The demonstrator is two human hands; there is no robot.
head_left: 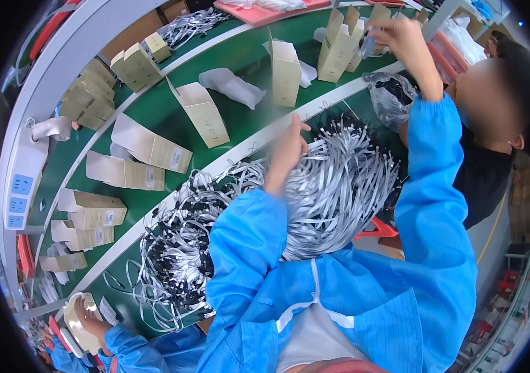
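Observation:
My left hand [286, 153] hovers at the white edge rail of the green conveyor, fingers partly stretched and apart, with nothing visible in it. Below and beside it lies a large heap of silver-white flat straps [339, 193] with black ends. My right hand [402, 38] is raised at the far right, above the belt. Its fingers are bent together at a small greyish item [368, 46], too unclear to name, beside an open cream carton [336, 53]. Another open carton [286, 74] stands left of it, and a white wrapped pouch [233, 87] lies on the belt.
More open cartons [147, 142] line the belt to the left. A second strap pile [181, 255] lies nearer. Someone in black [482, 168] is close on the right; a co-worker's hand [90, 320] holds a carton at lower left. A clear bag [389, 99] sits below my right hand.

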